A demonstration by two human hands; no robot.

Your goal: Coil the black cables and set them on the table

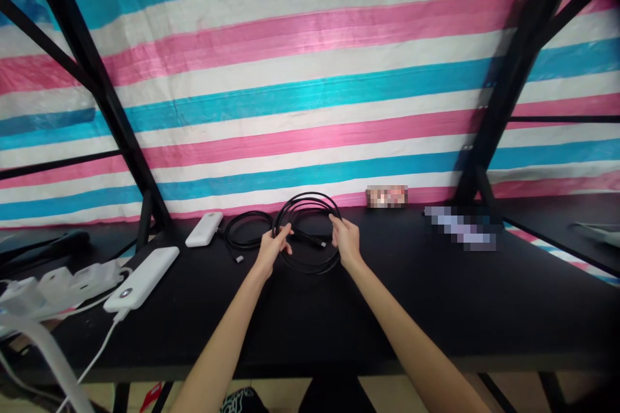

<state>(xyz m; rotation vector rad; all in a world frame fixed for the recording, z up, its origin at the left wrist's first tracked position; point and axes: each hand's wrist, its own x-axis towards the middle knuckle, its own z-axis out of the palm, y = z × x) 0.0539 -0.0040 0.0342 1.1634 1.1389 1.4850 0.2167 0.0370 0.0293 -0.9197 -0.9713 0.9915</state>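
Note:
A black cable point(312, 270) is wound in several round loops, held up off the black table between both hands. My left hand point(274, 248) pinches the loops at their left side, thumb and fingers closed. On the opposite side my right hand point(347, 240) grips the same coil with bent fingers. One plug point(323, 244) of a black cable shows inside the ring. Left of the coil, a second coiled black cable point(242, 245) lies on the table, its grey-tipped plug point(239, 259) nearest my left hand.
Two white power banks point(205, 229) lie at the left, the nearer one with a white cable point(104, 343) plugged in. A white power strip with adapters point(62, 287) sits at the far left. Blurred items point(387, 196) are at the back and right. Black frame posts point(508, 77) rise both sides.

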